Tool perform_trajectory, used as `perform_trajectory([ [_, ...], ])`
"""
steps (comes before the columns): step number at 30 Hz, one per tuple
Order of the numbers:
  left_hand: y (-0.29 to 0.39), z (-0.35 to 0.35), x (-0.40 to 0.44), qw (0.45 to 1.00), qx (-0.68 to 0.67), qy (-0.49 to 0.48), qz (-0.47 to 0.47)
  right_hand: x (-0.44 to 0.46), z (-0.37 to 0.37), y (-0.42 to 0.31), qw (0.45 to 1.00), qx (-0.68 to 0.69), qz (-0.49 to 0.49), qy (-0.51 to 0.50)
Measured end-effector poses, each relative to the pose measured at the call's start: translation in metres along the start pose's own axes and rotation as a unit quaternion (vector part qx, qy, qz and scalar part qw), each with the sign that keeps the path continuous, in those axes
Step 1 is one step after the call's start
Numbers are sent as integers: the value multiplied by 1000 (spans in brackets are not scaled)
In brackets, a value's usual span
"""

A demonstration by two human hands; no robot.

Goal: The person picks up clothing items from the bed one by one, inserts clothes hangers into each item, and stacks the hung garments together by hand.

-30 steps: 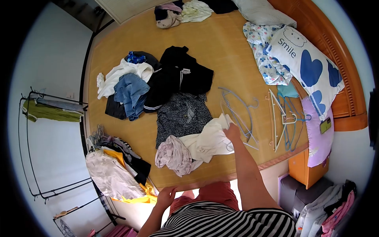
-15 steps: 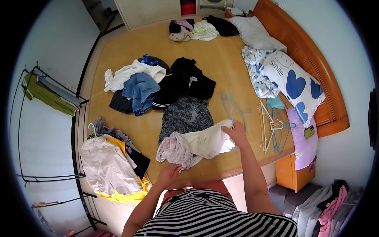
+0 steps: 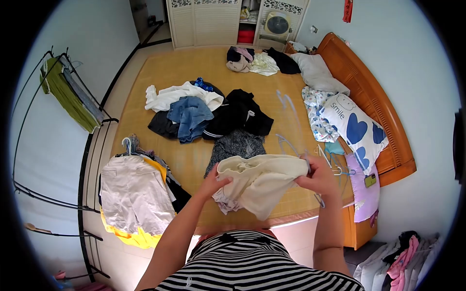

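Observation:
Stretched between my two hands is a cream garment (image 3: 264, 182) with a gathered waistband, held above the near side of the bed. My left hand (image 3: 214, 183) grips its left end, thumb on top. At the other end, my right hand (image 3: 318, 175) is closed on the cloth; a grey hanger hook (image 3: 319, 200) shows just below that hand, though whether I hold the hanger is unclear. A crumpled pale pink garment (image 3: 227, 203) lies partly hidden under the cream one. Just beyond is a black-and-white patterned garment (image 3: 238, 144).
Black clothes (image 3: 247, 114), a denim piece (image 3: 189, 116) and a white garment (image 3: 182, 94) lie heaped mid-bed. Clothes on hangers (image 3: 133, 189) rest at the left edge. Hangers (image 3: 330, 162), a smile pillow (image 3: 357, 131) and a phone (image 3: 371, 180) are at right. A rack (image 3: 63, 203) stands left.
The cream garment has been lifted and spread out. My left hand has moved up from the pink garment to the cream one's left end. The camera view has tilted up.

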State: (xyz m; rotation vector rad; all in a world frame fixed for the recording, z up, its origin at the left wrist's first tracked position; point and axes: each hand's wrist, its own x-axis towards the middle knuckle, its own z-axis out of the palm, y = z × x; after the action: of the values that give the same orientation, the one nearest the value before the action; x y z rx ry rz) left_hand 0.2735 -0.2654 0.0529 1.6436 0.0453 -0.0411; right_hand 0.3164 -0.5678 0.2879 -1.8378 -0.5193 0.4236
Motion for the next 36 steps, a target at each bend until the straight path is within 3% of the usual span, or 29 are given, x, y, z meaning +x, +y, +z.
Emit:
perform_trajectory([
  [1, -2, 0, -1, 1000, 0, -1, 5, -5, -1, -2, 1000, 7, -26, 5],
  [3, -3, 1, -6, 952, -234, -72, -183, -10, -1, -4, 999, 19, -17, 31],
  [6, 14, -2, -4, 958, -202, -12, -203, -16, -3, -7, 997, 7, 12, 82],
  [7, 34, -10, -3, 971, -149, 10, -186, -19, -3, -7, 994, -17, 32, 104],
  [11, 51, -51, 18, 975, -189, 50, -104, -29, -1, 12, 988, -43, 49, 139],
  [13, 82, -72, 22, 987, -150, 56, -2, -31, 0, 23, 982, -73, 100, 141],
  [16, 127, -88, 17, 987, -140, 76, 22, -29, 5, 25, 984, -86, 74, 139],
  [23, 158, -99, 7, 980, -158, 112, 52, -4, 12, 49, 970, -172, 47, 168],
  [26, 165, -88, -2, 972, -178, 146, 52, 14, 26, 62, 960, -153, 0, 236],
  [28, 162, -72, -7, 955, -228, 184, 46, 25, 48, 60, 931, -124, -43, 340],
  [31, 123, -25, -12, 930, -258, 259, -43, 40, 86, 52, 989, 19, 92, 118],
  [34, 106, 19, -32, 935, -273, 197, -109, 54, 128, 58, 989, 95, 97, 54],
  [35, 98, 31, -39, 934, -275, 202, -106, 57, 141, 60, 993, 92, 61, 48],
  [36, 94, 40, -46, 941, -306, 128, -62, 59, 149, 63, 995, 90, 26, 43],
])
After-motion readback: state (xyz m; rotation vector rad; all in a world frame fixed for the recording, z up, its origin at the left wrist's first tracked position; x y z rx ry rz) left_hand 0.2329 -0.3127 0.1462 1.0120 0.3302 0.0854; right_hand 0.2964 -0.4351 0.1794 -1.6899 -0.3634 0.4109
